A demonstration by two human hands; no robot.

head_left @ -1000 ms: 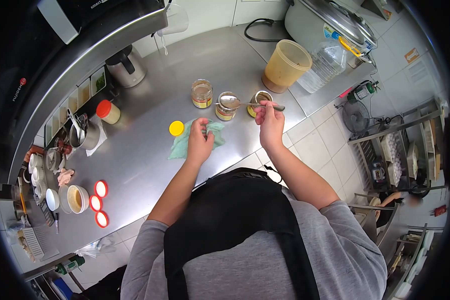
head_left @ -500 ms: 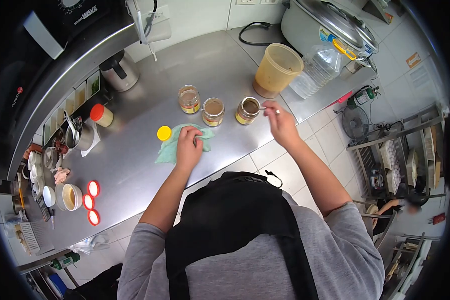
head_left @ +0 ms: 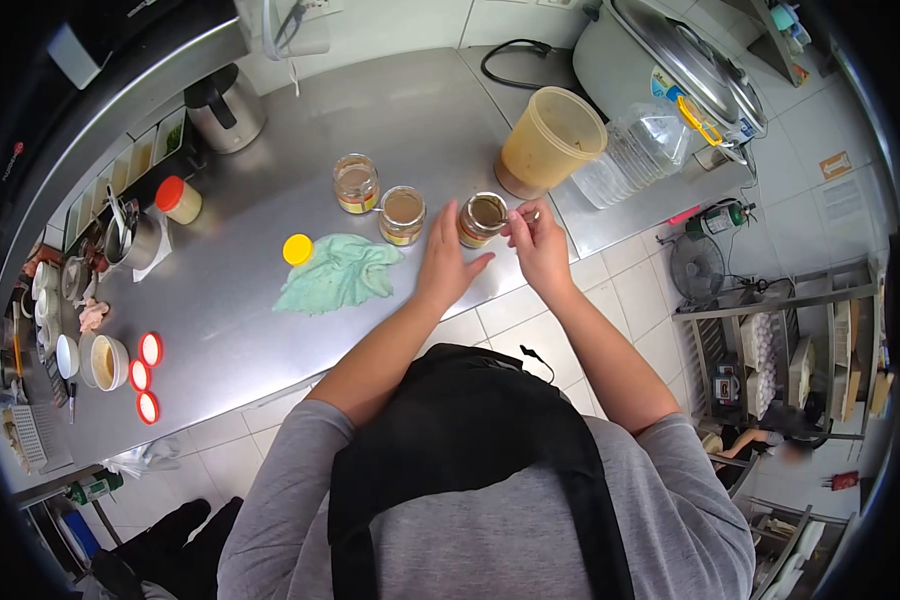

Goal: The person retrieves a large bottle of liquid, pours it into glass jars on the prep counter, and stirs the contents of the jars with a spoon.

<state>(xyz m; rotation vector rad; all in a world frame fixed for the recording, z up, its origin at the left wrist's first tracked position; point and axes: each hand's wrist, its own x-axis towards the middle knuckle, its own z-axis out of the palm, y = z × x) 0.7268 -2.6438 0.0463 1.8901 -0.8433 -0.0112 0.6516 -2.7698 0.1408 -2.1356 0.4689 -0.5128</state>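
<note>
A glass jar [head_left: 481, 222] of brown contents stands near the counter's front edge, between my two hands. My right hand [head_left: 542, 248] is closed on the metal handle of a spoon [head_left: 507, 221], which reaches into this jar's mouth. On the other side, my left hand [head_left: 448, 262] is open, its fingers stretched along the jar's left side and its thumb apart. To the left stand two more glass jars, one filled with brown contents [head_left: 402, 214] and one with brown-smeared walls [head_left: 356, 184]. A crumpled green cloth [head_left: 342, 272] lies beside a yellow lid [head_left: 297, 249].
A tall yellowish plastic container [head_left: 550, 145] and a large clear bottle [head_left: 635, 150] stand at the right, before a big cooker [head_left: 630, 60]. Left are a red-lidded jar [head_left: 178, 200], a steel jug [head_left: 226, 110], red-rimmed lids [head_left: 140, 376] and bowls [head_left: 108, 362]. Another person [head_left: 755, 440] is far right.
My left hand has left the green cloth and moved right to the jar's side. My right hand has come closer in at the jar's rim. The whole view has shifted slightly.
</note>
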